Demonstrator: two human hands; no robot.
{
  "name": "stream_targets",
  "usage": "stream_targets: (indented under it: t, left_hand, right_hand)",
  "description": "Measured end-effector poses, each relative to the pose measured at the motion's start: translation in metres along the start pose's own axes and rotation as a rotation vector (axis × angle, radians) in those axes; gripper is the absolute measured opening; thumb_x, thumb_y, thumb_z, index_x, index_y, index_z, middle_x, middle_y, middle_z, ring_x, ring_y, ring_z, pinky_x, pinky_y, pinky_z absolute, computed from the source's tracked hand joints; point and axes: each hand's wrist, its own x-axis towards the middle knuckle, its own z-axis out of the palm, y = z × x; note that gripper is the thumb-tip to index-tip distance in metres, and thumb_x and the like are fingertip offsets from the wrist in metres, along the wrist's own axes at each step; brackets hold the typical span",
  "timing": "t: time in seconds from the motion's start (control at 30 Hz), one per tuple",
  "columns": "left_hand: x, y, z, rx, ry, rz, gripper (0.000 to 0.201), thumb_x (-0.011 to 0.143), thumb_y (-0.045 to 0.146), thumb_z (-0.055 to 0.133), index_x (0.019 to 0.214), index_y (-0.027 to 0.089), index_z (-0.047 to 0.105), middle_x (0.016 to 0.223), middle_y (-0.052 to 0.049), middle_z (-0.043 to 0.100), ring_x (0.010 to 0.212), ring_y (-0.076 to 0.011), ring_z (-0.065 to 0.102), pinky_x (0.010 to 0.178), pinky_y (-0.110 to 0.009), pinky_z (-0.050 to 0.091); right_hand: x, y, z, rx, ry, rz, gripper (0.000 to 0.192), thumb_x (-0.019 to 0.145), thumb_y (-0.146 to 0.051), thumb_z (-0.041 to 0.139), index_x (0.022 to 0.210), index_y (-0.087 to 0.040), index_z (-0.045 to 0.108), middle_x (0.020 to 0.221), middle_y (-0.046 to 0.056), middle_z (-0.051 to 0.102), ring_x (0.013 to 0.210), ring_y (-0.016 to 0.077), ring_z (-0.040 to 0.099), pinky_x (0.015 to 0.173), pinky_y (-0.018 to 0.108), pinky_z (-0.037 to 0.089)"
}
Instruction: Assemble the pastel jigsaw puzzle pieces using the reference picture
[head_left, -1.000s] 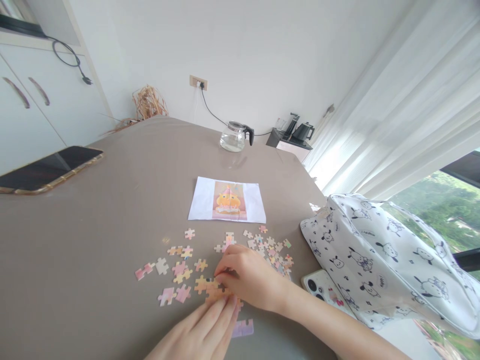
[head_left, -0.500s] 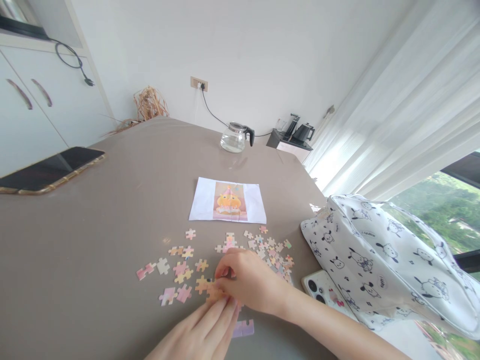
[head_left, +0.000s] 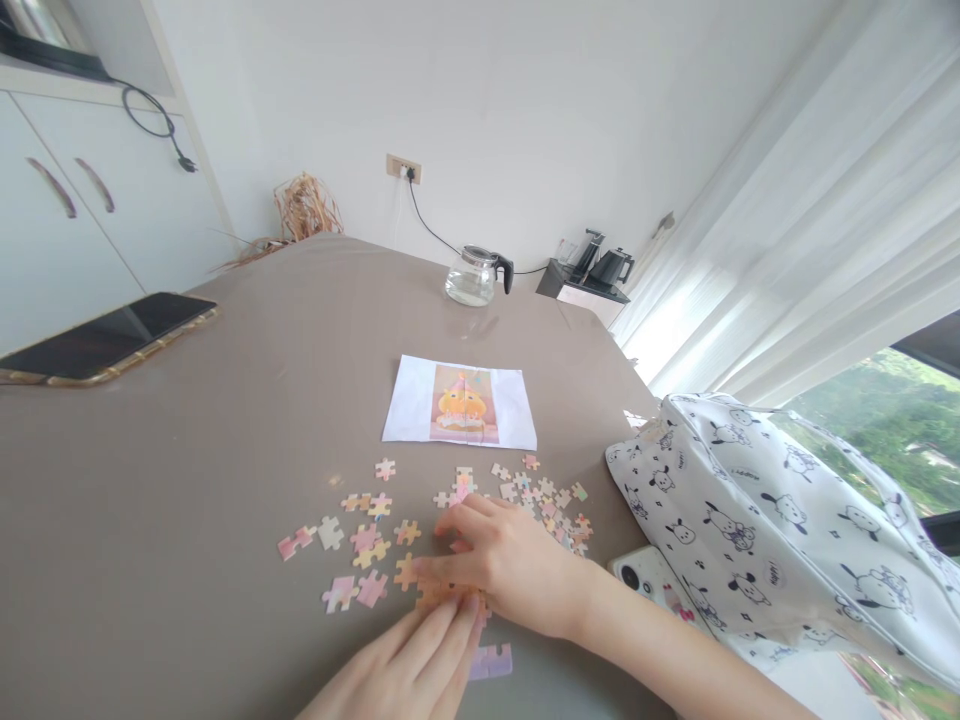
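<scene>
The person's left hand lay flat, fingers together and stretched out, its fingertips pressing on a small joined cluster of orange and pink cardboard puzzle pieces near the front edge of the grey-brown table. The right hand came in from the right with fingers loosely spread and curved, thumb and forefinger down at the same cluster; whether it actually pinched a piece could not be told, since the hand covered that spot

Loose pastel puzzle pieces lay scattered to the left, a denser heap of them just behind the right hand, and one lilac joined pair sat beside the left fingers. A white printed sheet with the orange reference picture lay further back

The likely trouble was the cluster buckling or sliding apart if a tab was forced in at a slant while the left fingers pressed unevenly. The right wrist, resting close to the heap, could also sweep pieces toward the white phone and the white cartoon-dog printed fabric bag, where small ones might slip under and be lost
</scene>
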Motion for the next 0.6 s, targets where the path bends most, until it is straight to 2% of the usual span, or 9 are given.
stream_targets:
  t: [0.1, 0.2, 0.6]
  left_hand:
    - [-0.002, 0.003, 0.012, 0.004, 0.016, 0.026, 0.042, 0.096, 0.023, 0.05, 0.138, 0.016, 0.049, 0.135, -0.007, 0.06, 0.122, -0.0204, 0.057, 0.109, -0.036, 0.04]
    - [-0.004, 0.004, 0.015, 0.007, 0.017, 0.032, 0.041, 0.094, 0.029, 0.058, 0.132, 0.016, 0.053, 0.136, -0.01, 0.057, 0.122, -0.0244, 0.056, 0.107, -0.048, 0.042]
    - [-0.003, 0.005, 0.009, 0.02, 0.025, 0.029, 0.035, 0.094, 0.032, 0.06, 0.125, 0.016, 0.057, 0.134, -0.009, 0.058, 0.118, -0.0242, 0.058, 0.102, -0.047, 0.046]
  right_hand:
    - [-0.003, 0.003, 0.005, -0.065, 0.048, -0.057, 0.028, 0.1, -0.022, 0.05, 0.12, -0.03, 0.068, 0.101, 0.006, 0.064, 0.083, 0.0186, 0.056, 0.072, 0.031, 0.047]
    - [-0.004, 0.006, 0.009, -0.099, 0.083, -0.066, 0.031, 0.1, -0.02, 0.05, 0.123, -0.033, 0.066, 0.101, 0.006, 0.065, 0.084, 0.0178, 0.056, 0.071, 0.03, 0.045]
    - [-0.006, 0.005, 0.013, -0.186, 0.169, -0.072, 0.036, 0.099, -0.012, 0.048, 0.121, -0.034, 0.067, 0.096, 0.004, 0.066, 0.08, 0.017, 0.054, 0.067, 0.029, 0.039]
